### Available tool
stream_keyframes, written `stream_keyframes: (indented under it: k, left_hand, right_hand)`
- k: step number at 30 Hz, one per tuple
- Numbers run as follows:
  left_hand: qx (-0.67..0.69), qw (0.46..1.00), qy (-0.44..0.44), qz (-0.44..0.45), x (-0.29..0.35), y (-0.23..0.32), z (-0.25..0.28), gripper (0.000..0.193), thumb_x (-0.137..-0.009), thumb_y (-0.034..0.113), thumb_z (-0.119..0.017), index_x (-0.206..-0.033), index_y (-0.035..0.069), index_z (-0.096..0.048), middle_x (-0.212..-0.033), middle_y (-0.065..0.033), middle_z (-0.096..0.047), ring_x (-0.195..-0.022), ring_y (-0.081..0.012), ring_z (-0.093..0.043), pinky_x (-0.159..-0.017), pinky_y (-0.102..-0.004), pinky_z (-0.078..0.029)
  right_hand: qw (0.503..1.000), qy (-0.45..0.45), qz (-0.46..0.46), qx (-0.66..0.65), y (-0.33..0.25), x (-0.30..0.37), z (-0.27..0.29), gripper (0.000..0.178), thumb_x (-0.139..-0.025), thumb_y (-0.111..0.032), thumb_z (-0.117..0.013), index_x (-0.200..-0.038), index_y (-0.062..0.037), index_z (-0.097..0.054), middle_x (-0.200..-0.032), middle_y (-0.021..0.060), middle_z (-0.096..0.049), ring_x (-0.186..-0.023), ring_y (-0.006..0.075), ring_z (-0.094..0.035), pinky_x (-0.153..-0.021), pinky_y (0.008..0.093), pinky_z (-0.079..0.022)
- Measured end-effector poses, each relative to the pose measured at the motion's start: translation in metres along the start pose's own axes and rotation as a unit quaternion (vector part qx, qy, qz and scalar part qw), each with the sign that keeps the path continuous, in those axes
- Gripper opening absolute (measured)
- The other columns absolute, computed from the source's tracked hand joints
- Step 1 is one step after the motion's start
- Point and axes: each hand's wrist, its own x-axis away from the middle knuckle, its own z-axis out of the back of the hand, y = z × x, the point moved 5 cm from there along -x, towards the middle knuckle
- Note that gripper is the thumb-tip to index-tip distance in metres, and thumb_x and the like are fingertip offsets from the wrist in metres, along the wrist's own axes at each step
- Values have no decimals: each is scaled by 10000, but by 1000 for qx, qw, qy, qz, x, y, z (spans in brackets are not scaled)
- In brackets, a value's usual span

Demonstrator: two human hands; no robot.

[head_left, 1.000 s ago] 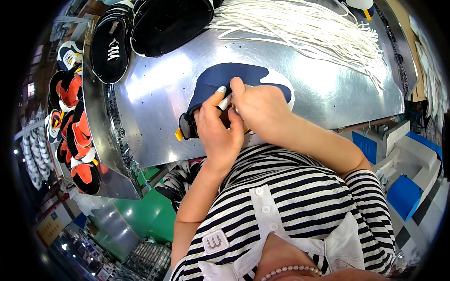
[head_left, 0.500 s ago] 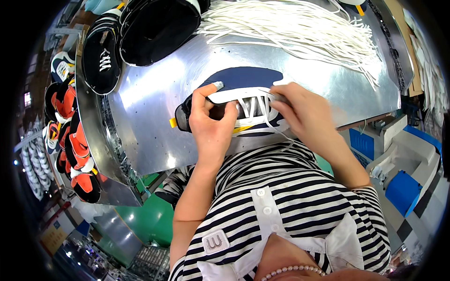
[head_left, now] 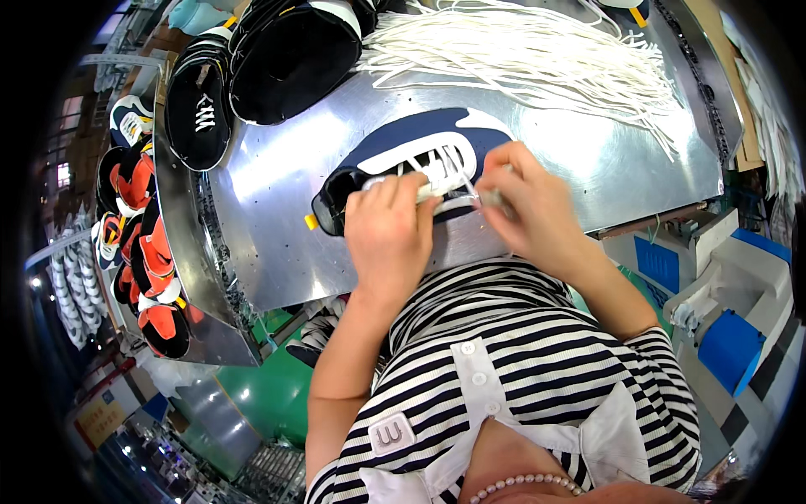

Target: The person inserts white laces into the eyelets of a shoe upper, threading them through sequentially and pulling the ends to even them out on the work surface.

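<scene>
A navy and white shoe upper [head_left: 382, 149] lies on the metal table in front of me, its dark heel opening to the left and a yellow tab at the heel. White shoelace [head_left: 452, 160] crosses its eyelet rows. My left hand [head_left: 388, 239] is closed on the near edge of the upper beside the lacing, fingertips over the white part. At the toe-side end of the lacing, my right hand [head_left: 533, 214] pinches the lace. Its fingertips are blurred, and the lace end is hidden.
A bundle of loose white laces [head_left: 520, 55] lies at the back of the metal table [head_left: 277, 235]. Stacked black uppers [head_left: 294, 63] stand at the back left. Orange and black uppers [head_left: 159, 256] hang beyond the left edge. A grey and blue machine [head_left: 714, 294] stands at right.
My left hand has shifted from spanning the opening to gripping the near edge. The upper has tilted, showing more of its far side. My right hand has moved slightly nearer me.
</scene>
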Motion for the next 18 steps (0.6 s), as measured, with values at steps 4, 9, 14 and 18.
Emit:
stream_keyframes:
  k: [4,9,14,18]
  left_hand:
    - [92,986,132,-38,-15,-27,12,173,-781,54,-730,-922,12,-637,-815,-135,-615,-753,-335,-592,-682,-404,-458]
    - [71,980,181,-42,-15,-25,29,163,-808,51,-728,-935,13,-633,-796,-118,-599,-737,-308,-572,-684,-394,-441]
    - [30,969,233,-73,-15,-15,44,183,-803,44,-735,-956,28,-636,-780,-109,-582,-740,-294,-563,-679,-392,-428]
    - [49,965,235,-105,-17,2,64,189,-788,21,-738,-952,28,-643,-767,-107,-576,-691,-285,-563,-628,-385,-429]
  right_hand:
    - [986,-126,70,-81,-18,43,3,136,-802,-169,-727,-893,-105,-648,-1020,35,-572,-687,266,-626,-584,394,-502]
    - [932,-151,-82,-319,9,33,18,267,-758,-244,-842,-907,-41,-750,-697,30,-657,-589,66,-523,-553,242,-397]
    - [926,29,-127,-353,6,-19,10,174,-848,-154,-738,-954,-16,-735,-758,33,-679,-651,98,-588,-599,242,-456]
    - [966,79,-45,-242,-2,-59,-1,179,-855,-152,-734,-940,3,-709,-722,42,-653,-631,110,-566,-570,254,-448]
